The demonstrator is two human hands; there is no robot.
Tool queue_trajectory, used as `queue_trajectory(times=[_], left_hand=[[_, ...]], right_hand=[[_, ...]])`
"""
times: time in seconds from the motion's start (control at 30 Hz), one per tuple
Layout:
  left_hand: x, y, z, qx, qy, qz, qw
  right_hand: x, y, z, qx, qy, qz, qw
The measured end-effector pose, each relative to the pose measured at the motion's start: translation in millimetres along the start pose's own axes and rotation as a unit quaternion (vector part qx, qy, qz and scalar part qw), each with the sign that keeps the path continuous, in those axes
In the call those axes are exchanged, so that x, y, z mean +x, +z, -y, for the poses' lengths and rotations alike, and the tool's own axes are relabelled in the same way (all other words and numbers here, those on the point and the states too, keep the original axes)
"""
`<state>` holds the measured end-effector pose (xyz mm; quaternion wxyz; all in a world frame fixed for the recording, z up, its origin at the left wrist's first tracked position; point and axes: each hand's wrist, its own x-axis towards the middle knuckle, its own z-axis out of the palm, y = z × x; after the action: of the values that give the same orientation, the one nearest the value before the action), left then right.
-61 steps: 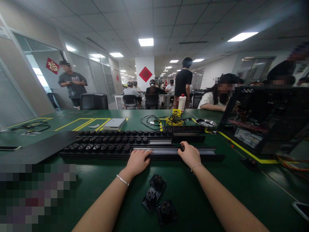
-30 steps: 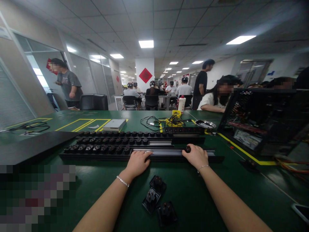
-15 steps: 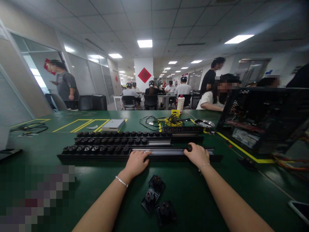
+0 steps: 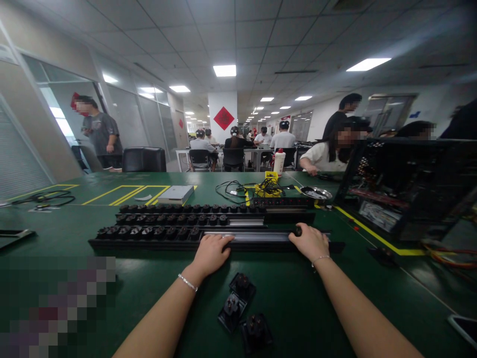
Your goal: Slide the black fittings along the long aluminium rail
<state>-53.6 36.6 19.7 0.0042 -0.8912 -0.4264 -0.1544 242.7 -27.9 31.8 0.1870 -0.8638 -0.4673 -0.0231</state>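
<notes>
A long black rail [image 4: 261, 245] lies across the table before me, with black socket modules [image 4: 171, 232] filling its left part and a bare metallic channel to their right. My left hand [image 4: 209, 254] is closed over the near edge of this rail, just right of the last module in the row. Toward the rail's right end, my right hand [image 4: 312, 242] grips a black socket module [image 4: 298, 230], mostly hidden behind the fingers. Several loose socket modules lie between my forearms, among them one with its pins up [image 4: 255, 325].
Behind lie further rails [image 4: 288, 217], a pale flat box [image 4: 176, 194], black cables [image 4: 231, 189], a yellow bin [image 4: 271, 177] and a metal bowl [image 4: 316, 193]. An open computer case [image 4: 391, 199] stands at right, near a seated co-worker [image 4: 328, 158]. A phone-like object [image 4: 464, 325] lies front right.
My right hand has slid slightly right along the rail with the module. My left hand stays in place. The seated co-worker's arm has shifted near the metal bowl.
</notes>
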Motion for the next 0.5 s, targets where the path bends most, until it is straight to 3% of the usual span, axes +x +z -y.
queue_trajectory(times=[0.5], left_hand=[[-0.2,1.4,0.2,-0.008,-0.002,-0.003,1.0]], right_hand=[[4.1,4.1,-11.4,-0.008,0.027,-0.005,1.0]])
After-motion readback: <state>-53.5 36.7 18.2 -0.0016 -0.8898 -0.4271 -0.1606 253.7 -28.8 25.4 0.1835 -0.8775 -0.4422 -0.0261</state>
